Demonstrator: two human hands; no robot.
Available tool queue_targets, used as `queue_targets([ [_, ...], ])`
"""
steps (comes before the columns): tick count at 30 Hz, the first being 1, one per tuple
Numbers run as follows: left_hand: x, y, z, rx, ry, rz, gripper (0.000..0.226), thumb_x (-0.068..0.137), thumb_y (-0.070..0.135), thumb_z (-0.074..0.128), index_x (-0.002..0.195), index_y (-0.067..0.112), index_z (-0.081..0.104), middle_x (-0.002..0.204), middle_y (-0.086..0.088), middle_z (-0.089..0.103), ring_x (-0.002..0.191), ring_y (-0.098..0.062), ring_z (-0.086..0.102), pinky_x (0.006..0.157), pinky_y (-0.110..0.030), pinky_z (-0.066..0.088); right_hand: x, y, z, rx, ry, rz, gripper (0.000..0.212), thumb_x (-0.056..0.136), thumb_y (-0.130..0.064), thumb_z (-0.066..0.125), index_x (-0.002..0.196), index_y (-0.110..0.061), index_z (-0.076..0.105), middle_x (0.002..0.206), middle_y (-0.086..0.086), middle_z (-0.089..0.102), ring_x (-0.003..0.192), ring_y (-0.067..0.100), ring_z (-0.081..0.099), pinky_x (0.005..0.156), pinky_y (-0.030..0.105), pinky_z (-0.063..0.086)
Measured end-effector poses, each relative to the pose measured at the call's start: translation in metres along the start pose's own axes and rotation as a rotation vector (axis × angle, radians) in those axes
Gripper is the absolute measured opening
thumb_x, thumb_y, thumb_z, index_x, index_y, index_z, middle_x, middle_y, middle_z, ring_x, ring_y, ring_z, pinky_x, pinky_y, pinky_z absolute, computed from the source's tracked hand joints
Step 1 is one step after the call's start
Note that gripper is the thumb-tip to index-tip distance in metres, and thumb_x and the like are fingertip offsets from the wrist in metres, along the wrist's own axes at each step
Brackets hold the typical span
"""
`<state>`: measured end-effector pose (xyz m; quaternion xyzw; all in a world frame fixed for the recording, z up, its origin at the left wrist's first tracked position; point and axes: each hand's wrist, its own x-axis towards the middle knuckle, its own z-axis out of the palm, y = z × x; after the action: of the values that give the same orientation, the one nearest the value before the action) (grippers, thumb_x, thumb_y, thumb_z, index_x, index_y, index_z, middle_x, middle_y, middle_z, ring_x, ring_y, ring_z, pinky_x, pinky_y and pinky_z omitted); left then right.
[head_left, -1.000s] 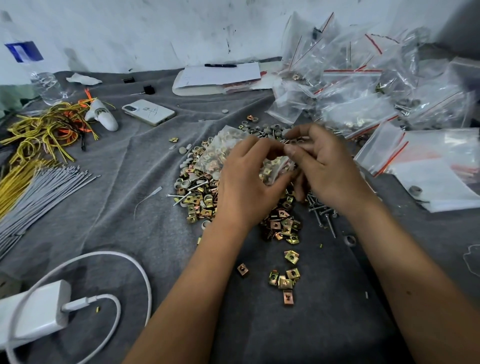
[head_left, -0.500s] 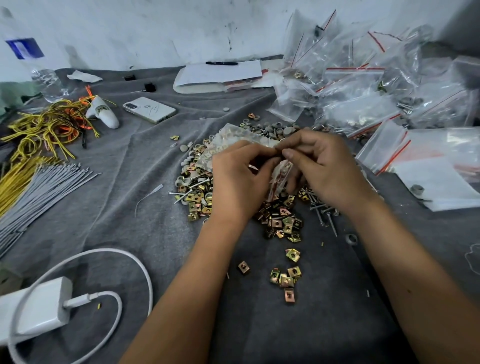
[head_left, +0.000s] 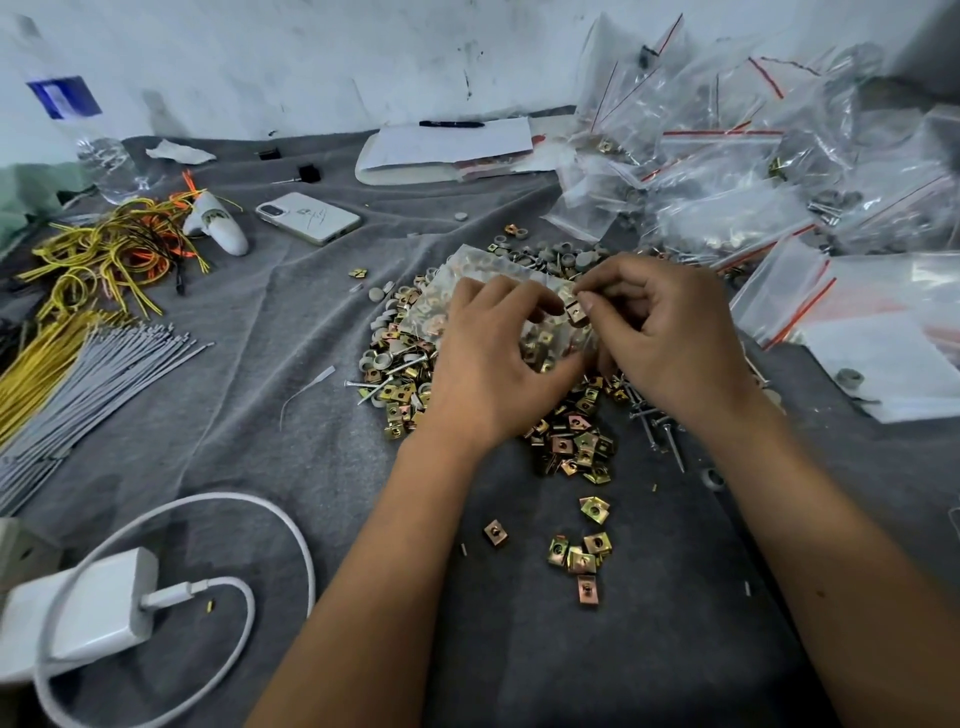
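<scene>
A heap of brass-coloured clip nuts, grey washers and screws lies mid-table on the grey cloth. Above it my left hand holds a small clear plastic bag with its fingers curled over the bag's edge. My right hand pinches one clip nut between thumb and forefinger at the bag's mouth. Whether the nut is inside the bag is unclear. A few loose clip nuts sit nearer to me.
Filled zip bags pile up at the back right. A phone, a notepad with pen, yellow wires, grey cable ties, a water bottle and a white charger with cable lie to the left.
Both hands shifted slightly away from me, and the bag has been turned flatter. My right hand now holds a single clip nut at the bag's opening.
</scene>
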<state>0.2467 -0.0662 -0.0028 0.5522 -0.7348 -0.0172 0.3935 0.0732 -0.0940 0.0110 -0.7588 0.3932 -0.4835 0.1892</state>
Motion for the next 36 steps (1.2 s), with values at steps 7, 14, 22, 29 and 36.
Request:
queue_targets([
  [7,0.002,-0.007,-0.007,-0.083,0.1,-0.163,0.007,0.08,0.01,0.075,0.086,0.012,0.072,0.079,0.003,0.068,0.071,-0.014,0.063,0.066,-0.038,0.056,-0.001,-0.004,0.001,0.008,-0.09,-0.046,0.011,0.091,-0.005,0.073,0.099,-0.011,0.076,0.082,-0.015,0.071,0.071,-0.003,0.069,0.066,0.009,0.05],
  [14,0.013,-0.033,-0.039,-0.813,0.556,-0.649,0.018,0.088,-0.005,0.072,0.079,0.01,0.072,0.068,0.0,0.069,0.06,-0.013,0.059,0.059,-0.027,0.05,-0.008,-0.013,0.023,-0.168,-0.375,-0.157,0.008,0.087,-0.021,0.081,0.094,-0.021,0.078,0.084,-0.012,0.073,0.074,-0.004,0.065,0.074,0.016,0.053],
  [22,0.02,-0.048,-0.088,-0.997,0.904,-0.553,0.027,0.087,-0.011,0.068,0.071,0.011,0.071,0.069,0.001,0.07,0.074,-0.019,0.063,0.077,-0.043,0.054,-0.013,-0.036,0.053,-0.322,-0.613,-0.346,0.029,0.088,-0.05,0.073,0.109,-0.03,0.074,0.105,-0.008,0.058,0.106,0.01,0.047,0.089,0.036,0.049],
  [29,0.017,-0.053,-0.122,-0.376,0.718,-0.279,0.009,0.08,0.01,0.071,0.078,0.017,0.074,0.066,0.001,0.067,0.061,-0.009,0.06,0.06,-0.029,0.051,-0.018,-0.048,0.064,-0.302,-0.624,-0.414,0.032,0.092,-0.049,0.068,0.111,-0.024,0.073,0.109,-0.005,0.056,0.112,0.013,0.046,0.092,0.039,0.051],
  [36,-0.004,-0.047,-0.07,-0.243,0.562,-0.57,0.019,0.083,0.01,0.071,0.072,0.025,0.069,0.06,0.012,0.061,0.053,0.001,0.054,0.059,-0.018,0.043,-0.022,-0.05,0.076,-0.317,-0.609,-0.429,0.036,0.099,-0.046,0.059,0.109,-0.014,0.071,0.109,-0.001,0.057,0.11,0.016,0.047,0.096,0.034,0.046],
])
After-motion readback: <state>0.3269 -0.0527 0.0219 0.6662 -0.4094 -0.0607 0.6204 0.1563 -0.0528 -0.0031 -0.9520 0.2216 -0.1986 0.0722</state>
